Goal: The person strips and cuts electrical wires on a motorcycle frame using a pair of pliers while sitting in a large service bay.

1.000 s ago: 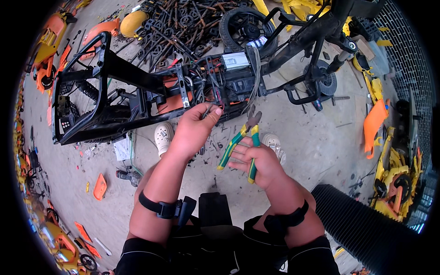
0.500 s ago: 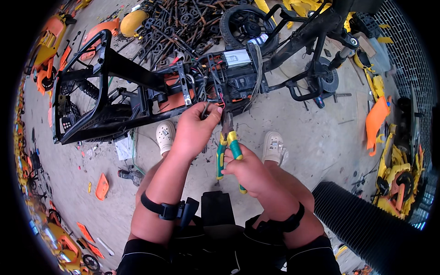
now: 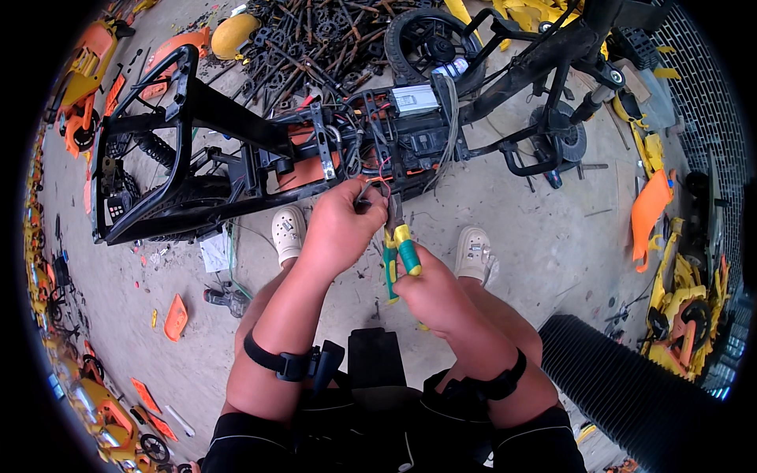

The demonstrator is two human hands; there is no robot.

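My right hand (image 3: 432,290) grips combination pliers (image 3: 406,251) with green and yellow handles, its fingers wrapped round the handles. The jaws point away from me, beside the fingertips of my left hand (image 3: 347,225). That hand is closed in a pinch on thin wires (image 3: 384,167), some red, which lead out of the scooter frame. Whether the jaws touch a wire cannot be made out. Just beyond both hands lies the black scooter frame (image 3: 229,206) on its side, with cables and a silver box (image 3: 415,99) in its middle.
Beyond the frame are a heap of rusty metal parts (image 3: 315,47) and a black wheel (image 3: 435,49). A cordless drill (image 3: 226,300) and an orange plastic piece (image 3: 176,318) lie at left. On the right stand a black ribbed object (image 3: 615,386) and yellow and orange body panels (image 3: 651,213).
The plier handles have come closer together as my right hand's fingers wrapped round them. My left hand has turned slightly and still pinches the wires. The view has shifted a little.
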